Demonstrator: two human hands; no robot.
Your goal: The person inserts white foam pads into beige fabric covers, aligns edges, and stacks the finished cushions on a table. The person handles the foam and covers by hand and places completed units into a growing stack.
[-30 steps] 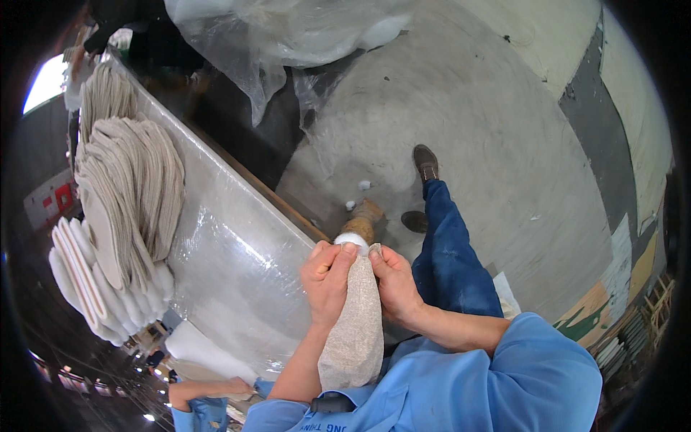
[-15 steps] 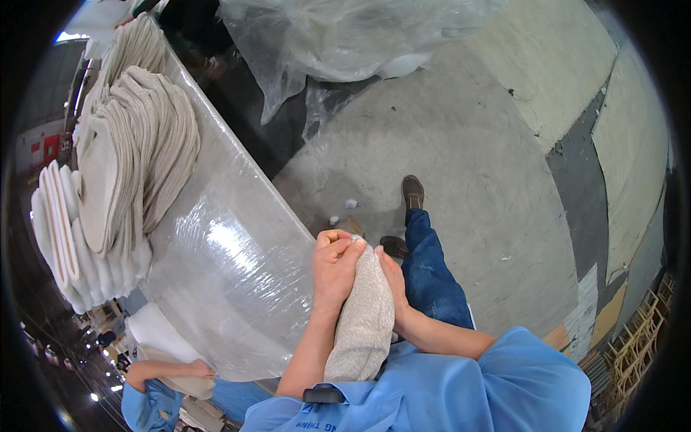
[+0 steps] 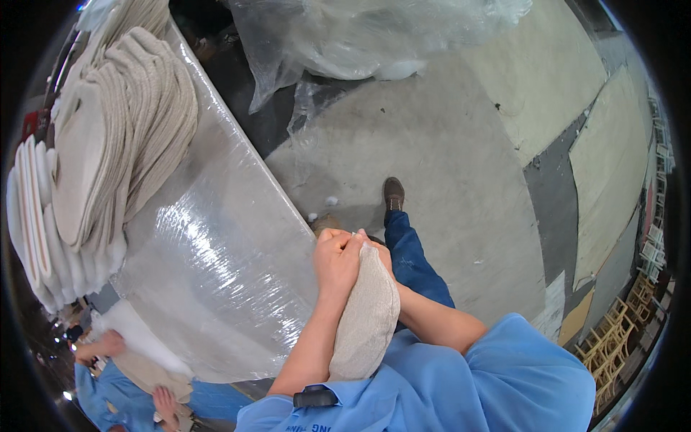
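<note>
A long, curved beige fabric cushion cover (image 3: pixel 366 313) stands in front of my body, its narrow end up and its lower end against my shirt. A bit of white padding shows at that tip. My left hand (image 3: pixel 337 263) is closed, thumb and fingers pinching the tip. Behind the cover, my right hand (image 3: pixel 385 258) is closed round the same end, its fingertips close to the left thumb. The cover hides most of the right hand's fingers.
On my left is a plastic-wrapped table (image 3: pixel 216 266) with stacked beige covers (image 3: pixel 144 122) and white padded pieces (image 3: pixel 47 223). A co-worker's hand (image 3: pixel 164 403) is on beige fabric at lower left. Clear plastic sheeting (image 3: pixel 374 36) lies ahead; wooden frames (image 3: pixel 612 342) stand at right.
My right hand has moved up behind the cover toward the tip, nearer my left hand. The cover has turned, showing a flatter side. The co-worker's hands have moved apart.
</note>
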